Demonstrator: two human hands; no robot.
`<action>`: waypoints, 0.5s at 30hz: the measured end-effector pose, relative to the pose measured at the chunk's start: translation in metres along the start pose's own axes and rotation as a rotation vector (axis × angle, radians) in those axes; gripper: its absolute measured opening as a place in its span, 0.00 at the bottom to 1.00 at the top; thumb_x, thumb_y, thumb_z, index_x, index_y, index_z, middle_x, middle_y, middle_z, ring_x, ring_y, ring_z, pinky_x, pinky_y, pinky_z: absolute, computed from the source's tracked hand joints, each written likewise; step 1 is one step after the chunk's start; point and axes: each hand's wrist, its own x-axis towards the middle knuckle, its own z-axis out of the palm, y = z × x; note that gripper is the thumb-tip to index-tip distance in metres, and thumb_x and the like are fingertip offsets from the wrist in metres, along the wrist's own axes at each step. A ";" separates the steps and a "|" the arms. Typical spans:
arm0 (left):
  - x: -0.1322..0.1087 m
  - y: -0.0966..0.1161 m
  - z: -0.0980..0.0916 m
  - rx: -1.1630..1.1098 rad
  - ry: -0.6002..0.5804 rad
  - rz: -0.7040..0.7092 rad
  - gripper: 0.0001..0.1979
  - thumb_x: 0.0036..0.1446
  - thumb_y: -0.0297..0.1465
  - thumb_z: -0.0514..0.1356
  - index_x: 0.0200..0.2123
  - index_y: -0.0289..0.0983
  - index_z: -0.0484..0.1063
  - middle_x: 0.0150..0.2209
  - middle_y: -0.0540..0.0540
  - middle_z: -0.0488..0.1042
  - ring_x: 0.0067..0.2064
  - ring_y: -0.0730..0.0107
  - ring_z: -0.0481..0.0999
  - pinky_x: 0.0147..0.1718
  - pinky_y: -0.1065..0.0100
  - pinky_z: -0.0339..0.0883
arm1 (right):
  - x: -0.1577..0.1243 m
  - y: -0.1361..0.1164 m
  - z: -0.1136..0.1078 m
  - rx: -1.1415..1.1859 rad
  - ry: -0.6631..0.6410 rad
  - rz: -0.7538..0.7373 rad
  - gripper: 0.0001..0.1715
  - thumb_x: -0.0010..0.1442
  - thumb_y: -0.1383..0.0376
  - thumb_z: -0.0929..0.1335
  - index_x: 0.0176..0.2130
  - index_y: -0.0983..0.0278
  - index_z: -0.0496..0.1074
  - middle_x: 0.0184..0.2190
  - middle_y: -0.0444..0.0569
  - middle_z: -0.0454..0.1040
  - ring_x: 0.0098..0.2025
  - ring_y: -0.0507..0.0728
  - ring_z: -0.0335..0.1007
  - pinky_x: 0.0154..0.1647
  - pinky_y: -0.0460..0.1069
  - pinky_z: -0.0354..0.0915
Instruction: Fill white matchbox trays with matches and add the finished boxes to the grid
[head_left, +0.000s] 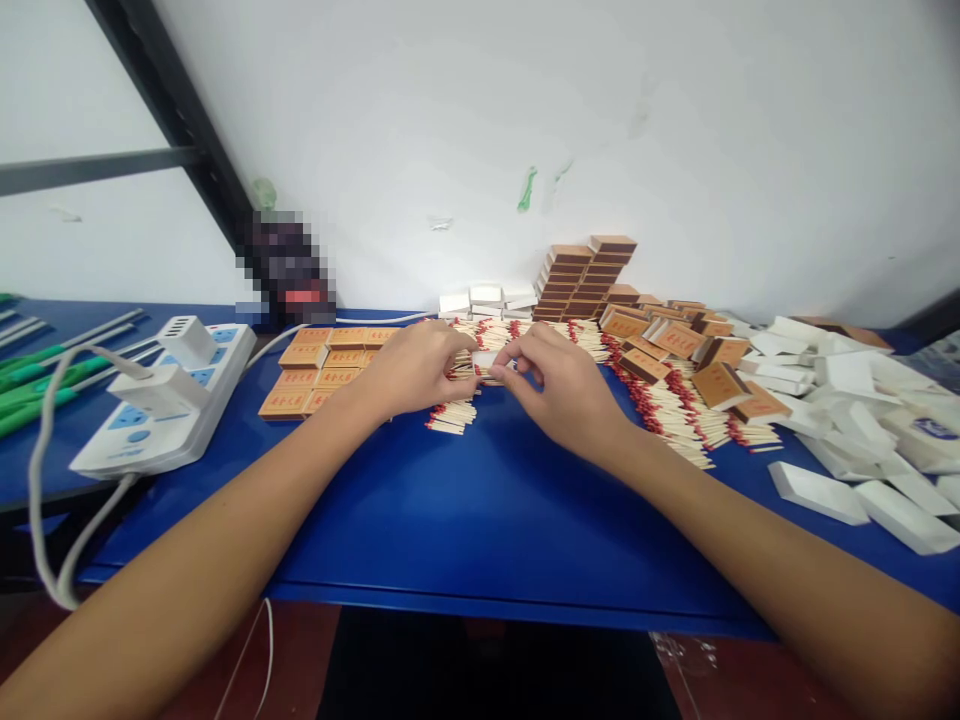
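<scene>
At the far left of our blue table (465, 520) we see thin rods (97, 335) with green handles. Beside them lies a white power strip (217, 400), set at a slant, with two white plugs (161, 395) in it and a cord (36, 470) looping off to the left. Behind it, against the wall, stands a dark thing (292, 260) too blurred for us to name. Next come orange matchboxes (289, 402), laid flat in neat rows, partly hidden by our left arm. Our left hand (420, 365) has its thumb and fingers clamped on the left end of a small white tray (484, 358), which sits between our two hands, in front of the loose matches (450, 418). At the tray's right end, our right hand (566, 390) has thumb and forefinger drawn together; we cannot tell whether they grip it. Behind our hands, white boxes (486, 297) line the wall, and to their right rises a stack of matchboxes (566, 282). Farther right, scattered matchboxes (679, 338) rest among more matches, and a heap of white trays (847, 370) fills the right end.
</scene>
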 end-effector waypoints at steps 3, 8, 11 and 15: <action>0.000 -0.003 0.001 0.000 -0.006 -0.033 0.18 0.60 0.38 0.68 0.50 0.36 0.82 0.33 0.44 0.81 0.38 0.58 0.79 0.38 0.62 0.66 | -0.008 -0.020 0.007 0.117 -0.129 -0.091 0.03 0.70 0.66 0.71 0.40 0.61 0.77 0.38 0.47 0.74 0.35 0.55 0.70 0.38 0.50 0.63; 0.000 -0.005 0.002 0.018 -0.020 -0.047 0.18 0.61 0.39 0.67 0.51 0.35 0.82 0.34 0.42 0.82 0.39 0.56 0.79 0.39 0.61 0.68 | -0.016 -0.032 0.022 0.107 -0.338 -0.047 0.05 0.70 0.68 0.70 0.40 0.61 0.77 0.43 0.49 0.77 0.36 0.54 0.72 0.40 0.51 0.65; 0.000 -0.003 0.001 0.010 -0.020 -0.045 0.18 0.61 0.39 0.66 0.50 0.36 0.82 0.34 0.42 0.82 0.39 0.56 0.79 0.39 0.60 0.69 | -0.015 -0.030 0.023 0.123 -0.357 -0.017 0.06 0.70 0.69 0.70 0.39 0.61 0.76 0.44 0.49 0.77 0.37 0.54 0.73 0.41 0.51 0.66; 0.000 -0.002 0.001 0.016 -0.020 -0.048 0.17 0.60 0.37 0.66 0.50 0.36 0.82 0.33 0.43 0.81 0.38 0.57 0.79 0.40 0.60 0.69 | -0.013 -0.028 0.021 0.136 -0.372 -0.011 0.05 0.70 0.69 0.69 0.39 0.61 0.75 0.45 0.49 0.77 0.36 0.54 0.72 0.39 0.50 0.64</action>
